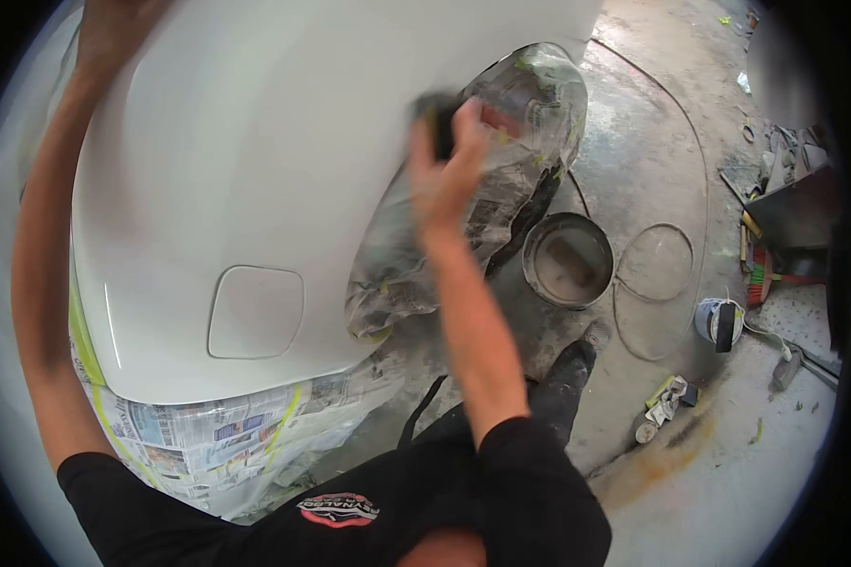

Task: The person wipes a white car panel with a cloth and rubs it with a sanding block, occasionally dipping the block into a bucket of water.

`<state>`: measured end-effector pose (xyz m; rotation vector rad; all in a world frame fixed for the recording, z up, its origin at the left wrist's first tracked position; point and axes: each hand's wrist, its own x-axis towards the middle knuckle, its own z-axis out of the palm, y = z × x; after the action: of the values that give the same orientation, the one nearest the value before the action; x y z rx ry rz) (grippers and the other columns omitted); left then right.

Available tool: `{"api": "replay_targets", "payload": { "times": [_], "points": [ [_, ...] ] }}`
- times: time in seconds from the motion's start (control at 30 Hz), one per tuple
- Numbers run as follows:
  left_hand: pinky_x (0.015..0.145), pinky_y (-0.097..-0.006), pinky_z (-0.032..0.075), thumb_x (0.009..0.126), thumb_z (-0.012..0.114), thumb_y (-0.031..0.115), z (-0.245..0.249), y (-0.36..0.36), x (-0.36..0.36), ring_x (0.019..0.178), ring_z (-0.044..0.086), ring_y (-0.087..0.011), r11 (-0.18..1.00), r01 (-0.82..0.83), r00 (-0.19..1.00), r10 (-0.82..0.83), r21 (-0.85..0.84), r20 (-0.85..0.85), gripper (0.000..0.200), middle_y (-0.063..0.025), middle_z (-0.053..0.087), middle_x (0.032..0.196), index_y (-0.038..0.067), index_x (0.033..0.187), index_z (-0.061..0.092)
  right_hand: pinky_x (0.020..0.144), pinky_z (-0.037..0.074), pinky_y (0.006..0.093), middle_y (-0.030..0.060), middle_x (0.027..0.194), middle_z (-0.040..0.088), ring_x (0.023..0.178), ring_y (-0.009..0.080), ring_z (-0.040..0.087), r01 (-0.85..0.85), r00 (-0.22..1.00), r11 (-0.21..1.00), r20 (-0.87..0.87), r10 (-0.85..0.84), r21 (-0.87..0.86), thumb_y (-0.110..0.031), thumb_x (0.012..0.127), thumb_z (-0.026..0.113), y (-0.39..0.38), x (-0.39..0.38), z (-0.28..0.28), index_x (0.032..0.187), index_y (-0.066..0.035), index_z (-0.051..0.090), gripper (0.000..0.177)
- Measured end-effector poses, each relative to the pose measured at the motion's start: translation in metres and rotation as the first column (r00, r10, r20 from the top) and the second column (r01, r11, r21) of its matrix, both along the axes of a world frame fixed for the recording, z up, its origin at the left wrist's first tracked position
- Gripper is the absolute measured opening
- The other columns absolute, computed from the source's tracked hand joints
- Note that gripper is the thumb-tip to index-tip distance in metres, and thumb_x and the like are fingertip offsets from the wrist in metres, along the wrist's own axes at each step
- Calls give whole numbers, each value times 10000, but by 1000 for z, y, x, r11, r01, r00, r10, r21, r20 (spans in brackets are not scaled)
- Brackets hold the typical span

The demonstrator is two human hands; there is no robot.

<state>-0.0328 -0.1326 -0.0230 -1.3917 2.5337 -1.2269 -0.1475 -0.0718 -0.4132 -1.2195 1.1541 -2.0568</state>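
Note:
My right hand point(449, 170) is closed around a dark block point(437, 123), blurred by motion, at the edge of a white car panel point(255, 161) beside the wheel opening. Plastic sheeting and newspaper point(501, 189) cover the wheel just right of that hand. My left hand point(121, 33) reaches to the upper left corner over the panel; its fingers are cut off by the frame. A fuel flap outline point(255, 312) shows low on the panel.
A round bucket of murky water point(567, 262) stands on the floor near my foot. A hose point(695, 142) curves across the floor. Newspaper masking point(208, 430) hangs below the panel. At right are a small white bucket point(707, 319) and a brush point(758, 279).

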Motion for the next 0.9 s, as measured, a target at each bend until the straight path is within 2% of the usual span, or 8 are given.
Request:
{"api": "replay_targets", "payload": {
  "times": [0.1, 0.2, 0.33, 0.47, 0.53, 0.63, 0.77, 0.9],
  "points": [
    [867, -391, 508, 834, 834, 272, 6, -9, 11, 832, 647, -176, 999, 31, 997, -28, -32, 70, 252, -41, 782, 958, 84, 997, 788, 964, 525, 507, 223, 1266, 627, 1086, 433, 641, -88, 996, 994, -26, 86, -59, -136, 852, 833, 53, 13, -15, 1453, -55, 478, 703],
    [1049, -327, 470, 931, 693, 66, 19, 0, 30, 1251, 634, -258, 989, -112, 994, 112, 95, 4, 366, -99, 646, 1352, 75, 1297, 678, 991, 506, 506, 274, 1302, 615, 1153, 445, 623, -35, 999, 999, 18, 36, -31, -177, 879, 809, -36, -9, -17, 1433, -21, 482, 662],
    [1015, -315, 476, 926, 730, 108, 17, 0, 23, 1196, 650, -246, 988, -128, 992, 127, 83, 10, 320, -84, 661, 1283, 77, 1243, 697, 1031, 469, 488, 283, 1311, 612, 1182, 453, 601, -134, 985, 924, 149, 85, 358, -258, 919, 760, -168, -56, -23, 1386, 36, 497, 611],
    [1020, -348, 487, 894, 718, 58, 22, 0, 29, 1216, 640, -276, 990, -109, 994, 108, 95, 17, 359, -86, 656, 1306, 84, 1252, 696, 1023, 470, 509, 282, 1321, 597, 1136, 445, 614, -32, 996, 996, 87, 24, 81, -271, 919, 763, -81, -25, -12, 1418, 17, 501, 633],
    [1008, -357, 497, 879, 720, 46, 21, -2, 26, 1208, 643, -280, 989, -109, 994, 111, 98, -14, 373, -83, 655, 1307, 96, 1248, 701, 1030, 468, 509, 272, 1340, 589, 1128, 439, 613, -171, 983, 984, 76, 168, 44, -284, 922, 764, -13, -9, -10, 1436, 14, 495, 652],
    [972, -343, 510, 878, 742, 68, 14, 1, 20, 1155, 663, -255, 985, -134, 988, 141, 110, -64, 330, -72, 661, 1266, 102, 1205, 717, 1016, 479, 501, 275, 1344, 588, 1136, 438, 615, -118, 992, 991, 54, 115, 62, -279, 922, 767, -66, -26, -18, 1434, 14, 494, 650],
    [962, -334, 512, 876, 738, 50, 14, 1, 16, 1132, 669, -248, 986, -149, 988, 152, 79, -32, 312, -67, 665, 1245, 85, 1185, 715, 1005, 487, 476, 283, 1300, 621, 1191, 436, 605, -159, 974, 923, 206, 89, 351, -259, 918, 761, -200, -66, -36, 1370, 45, 508, 600],
    [958, -344, 518, 876, 734, 36, 15, 1, 16, 1118, 673, -259, 988, -107, 993, 112, 108, -37, 320, -77, 670, 1230, 71, 1193, 703, 1000, 492, 480, 261, 1276, 611, 1167, 424, 609, -98, 989, 968, 132, 69, 229, -255, 915, 766, -140, -42, -25, 1409, 29, 495, 631]
  ]
}}
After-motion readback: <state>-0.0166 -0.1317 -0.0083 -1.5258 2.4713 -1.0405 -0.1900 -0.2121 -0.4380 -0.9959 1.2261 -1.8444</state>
